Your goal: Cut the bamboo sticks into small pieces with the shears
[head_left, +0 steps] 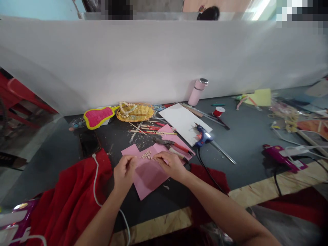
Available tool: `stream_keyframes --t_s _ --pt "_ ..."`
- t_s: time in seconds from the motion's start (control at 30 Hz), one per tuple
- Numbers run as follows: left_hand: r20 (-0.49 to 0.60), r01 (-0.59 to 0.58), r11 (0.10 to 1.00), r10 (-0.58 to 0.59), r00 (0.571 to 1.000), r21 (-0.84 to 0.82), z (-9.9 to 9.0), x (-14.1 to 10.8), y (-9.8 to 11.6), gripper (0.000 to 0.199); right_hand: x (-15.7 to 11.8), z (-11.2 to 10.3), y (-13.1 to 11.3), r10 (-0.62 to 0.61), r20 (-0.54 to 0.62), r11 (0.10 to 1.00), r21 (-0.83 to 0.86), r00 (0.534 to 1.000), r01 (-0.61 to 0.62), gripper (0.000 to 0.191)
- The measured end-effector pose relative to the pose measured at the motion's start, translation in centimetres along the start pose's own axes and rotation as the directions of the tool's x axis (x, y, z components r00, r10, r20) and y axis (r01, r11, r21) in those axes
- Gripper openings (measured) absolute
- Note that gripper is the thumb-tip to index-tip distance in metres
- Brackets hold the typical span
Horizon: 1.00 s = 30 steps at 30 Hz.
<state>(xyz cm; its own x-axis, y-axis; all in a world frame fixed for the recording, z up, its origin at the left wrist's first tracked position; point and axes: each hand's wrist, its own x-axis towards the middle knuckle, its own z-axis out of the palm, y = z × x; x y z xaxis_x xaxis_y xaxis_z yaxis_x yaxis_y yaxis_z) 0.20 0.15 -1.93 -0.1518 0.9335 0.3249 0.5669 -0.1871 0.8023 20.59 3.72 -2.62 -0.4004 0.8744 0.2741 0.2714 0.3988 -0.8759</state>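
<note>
My left hand (125,169) hovers over the left side of a pink paper (151,177), fingers pinched together. My right hand (169,164) is across from it, also pinching with thumb and forefinger. Whatever either hand holds is too small to make out. Between the fingertips, small pale bead-like pieces (147,155) lie in a loose heap on the paper. Pliers with red handles (176,146) rest just beyond my right hand. A blue glue gun (203,136) sits farther right, at the edge of a white board (184,123).
A yellow woven basket (135,114) holds a beaded strand. Pencils and sticks (153,130) lie before it. A pink bottle (197,92) stands near the partition (153,61). Nearby is a red spool (218,111). Red cloth (77,191), a phone (89,141) and a white cable (96,177) are left.
</note>
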Motion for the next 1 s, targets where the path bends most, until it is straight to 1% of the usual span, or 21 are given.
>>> stream_keyframes --t_s 0.07,0.1,0.17,0.27,0.37,0.43,0.53,0.67,0.77,0.87,1.0 --pt "-0.079 0.027 0.998 -0.032 0.996 -0.065 -0.1 0.3 -0.2 0.018 0.2 -0.2 0.5 -0.117 0.014 0.978 -0.172 0.993 0.118 0.019" --pt "-0.089 0.033 0.995 -0.041 0.995 -0.089 0.0 0.4 -0.3 0.019 0.3 -0.1 0.6 -0.158 0.03 0.961 -0.224 0.987 0.161 0.02" --pt "-0.075 0.037 0.994 -0.045 0.996 -0.107 0.2 0.5 -0.4 0.02 0.6 0.2 0.7 -0.201 0.06 0.929 -0.306 0.978 0.209 0.02" --pt "-0.035 0.038 0.995 -0.041 0.999 -0.095 0.5 0.6 -0.5 0.02 1.6 0.8 0.5 -0.213 0.158 0.875 -0.409 0.964 0.26 0.022" --pt "-0.054 0.027 0.996 -0.032 0.998 -0.082 0.4 0.6 -0.7 0.02 2.9 1.3 0.3 -0.17 0.284 0.806 -0.51 0.944 0.299 0.024" --pt "-0.071 0.029 0.996 -0.035 0.997 -0.079 0.3 0.7 -0.8 0.02 3.6 1.5 0.3 -0.134 0.305 0.77 -0.567 0.943 0.293 0.025" --pt "-0.085 0.033 0.994 -0.042 0.996 -0.101 0.1 0.7 -0.8 0.02 3.8 1.1 0.1 -0.14 0.309 0.735 -0.604 0.941 0.308 0.028" --pt "-0.081 0.041 0.99 -0.052 0.995 -0.136 0.1 0.7 -0.7 0.02 2.3 -0.3 -0.4 -0.139 0.362 0.718 -0.604 0.922 0.346 0.029" --pt "-0.079 0.068 0.988 -0.08 0.994 -0.142 0.2 0.6 -0.6 0.02 0.3 -1.1 -1.2 -0.115 0.347 0.72 -0.616 0.931 0.319 0.028" --pt "-0.088 0.077 0.987 -0.091 0.992 -0.143 0.2 0.8 -0.6 0.02 -1.7 -1.0 -2.1 -0.056 0.346 0.702 -0.654 0.937 0.283 0.024" --pt "-0.108 0.08 0.984 -0.098 0.989 -0.16 0.2 1.0 -0.6 0.021 -3.3 -0.7 -2.8 0.023 0.371 0.653 -0.709 0.929 0.267 0.029"
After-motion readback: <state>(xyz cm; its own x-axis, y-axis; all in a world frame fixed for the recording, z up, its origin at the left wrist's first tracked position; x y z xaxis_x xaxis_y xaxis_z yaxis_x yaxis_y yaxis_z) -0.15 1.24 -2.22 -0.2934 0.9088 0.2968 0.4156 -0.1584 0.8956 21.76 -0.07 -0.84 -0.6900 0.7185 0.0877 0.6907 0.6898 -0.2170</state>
